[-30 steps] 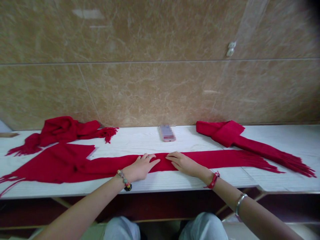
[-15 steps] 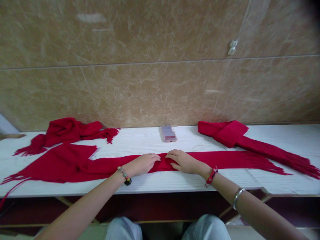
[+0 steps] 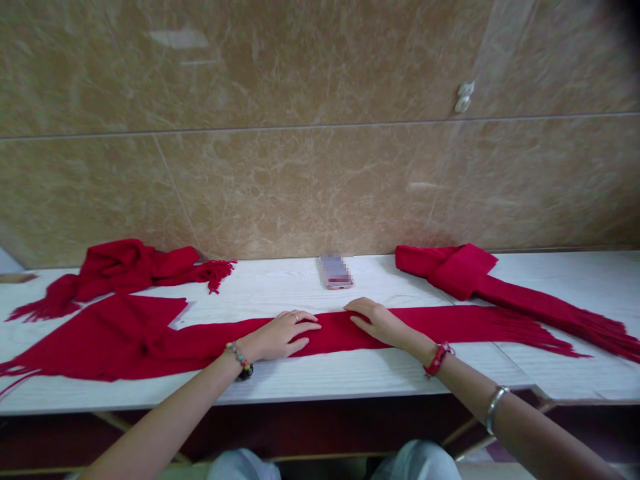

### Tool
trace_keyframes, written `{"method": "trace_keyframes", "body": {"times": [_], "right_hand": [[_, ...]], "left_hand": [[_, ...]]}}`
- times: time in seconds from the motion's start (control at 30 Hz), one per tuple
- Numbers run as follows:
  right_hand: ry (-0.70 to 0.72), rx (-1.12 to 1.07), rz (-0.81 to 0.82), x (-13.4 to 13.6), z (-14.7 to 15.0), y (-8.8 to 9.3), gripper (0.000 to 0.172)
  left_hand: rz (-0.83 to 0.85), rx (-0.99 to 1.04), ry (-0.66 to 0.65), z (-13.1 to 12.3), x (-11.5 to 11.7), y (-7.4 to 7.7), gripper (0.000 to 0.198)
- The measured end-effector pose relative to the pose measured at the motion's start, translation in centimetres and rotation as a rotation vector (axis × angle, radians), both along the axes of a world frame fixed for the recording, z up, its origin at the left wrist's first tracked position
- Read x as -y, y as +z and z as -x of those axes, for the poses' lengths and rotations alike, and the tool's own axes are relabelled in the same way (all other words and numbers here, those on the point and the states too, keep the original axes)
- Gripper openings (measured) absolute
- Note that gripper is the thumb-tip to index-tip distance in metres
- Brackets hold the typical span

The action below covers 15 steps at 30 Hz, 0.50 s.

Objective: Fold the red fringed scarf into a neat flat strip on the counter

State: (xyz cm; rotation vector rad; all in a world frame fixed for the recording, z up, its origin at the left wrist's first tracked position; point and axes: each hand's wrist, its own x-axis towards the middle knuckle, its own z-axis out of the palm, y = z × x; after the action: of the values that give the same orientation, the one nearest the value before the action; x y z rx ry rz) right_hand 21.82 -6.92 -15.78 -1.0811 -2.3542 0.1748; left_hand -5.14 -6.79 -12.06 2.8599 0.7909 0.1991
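A long red scarf point(image 3: 335, 333) with fringed ends lies across the white table in front of me. Its right half is spread flat in a narrow band, while the left part is bunched and twisted, with a pointed corner folded up. My left hand point(image 3: 283, 335) rests on the middle of the scarf, fingers stretched to the right. Just right of it, my right hand point(image 3: 377, 323) lies on the same band with its fingers extended to the left. A strip of smooth red cloth shows between the two hands.
Behind, on the left, is a crumpled red scarf point(image 3: 135, 267). A folded red scarf point(image 3: 463, 270) lies at the back right, its fringe trailing right. A phone point(image 3: 337, 273), partly pixelated, sits near the tiled wall point(image 3: 300, 187). Below the white table point(image 3: 320, 383) is an open shelf.
My hands have moved apart along the scarf, the right one to the right and the left one slightly left. The cloth between them looks flatter. The view has shifted slightly.
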Motion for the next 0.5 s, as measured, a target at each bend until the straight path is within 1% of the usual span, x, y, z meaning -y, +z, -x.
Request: {"method": "trace_keyframes", "body": {"times": [0.07, 0.13, 0.2, 0.27, 0.33, 0.4, 0.5], "right_hand": [[0.014, 0.032, 0.037, -1.2, 0.0, 0.6, 0.027], [0.086, 0.129, 0.105, -2.3, 0.2, 1.6, 0.023], [0.138, 0.22, 0.201, -3.2, 0.3, 2.6, 0.02], [0.138, 0.248, 0.3, -3.8, 0.4, 3.1, 0.017], [0.131, 0.234, 0.37, -4.1, 0.4, 3.2, 0.016], [0.133, 0.193, 0.4, -4.3, 0.1, 3.1, 0.015], [0.129, 0.094, 0.458, -4.3, -0.4, 2.8, 0.016]], "left_hand": [[0.033, 0.029, 0.022, -0.9, -1.0, 0.7, 0.031], [0.076, 0.009, 0.092, -2.1, -2.3, 1.4, 0.03], [0.178, -0.074, 0.179, -3.2, -3.8, 1.9, 0.03], [0.312, -0.162, 0.211, -4.0, -5.1, 2.2, 0.026], [0.415, -0.186, 0.181, -4.4, -6.2, 2.1, 0.02], [0.463, -0.139, 0.151, -4.4, -6.7, 1.7, 0.016], [0.522, -0.043, 0.186, -4.1, -6.7, 1.1, 0.017]]}}
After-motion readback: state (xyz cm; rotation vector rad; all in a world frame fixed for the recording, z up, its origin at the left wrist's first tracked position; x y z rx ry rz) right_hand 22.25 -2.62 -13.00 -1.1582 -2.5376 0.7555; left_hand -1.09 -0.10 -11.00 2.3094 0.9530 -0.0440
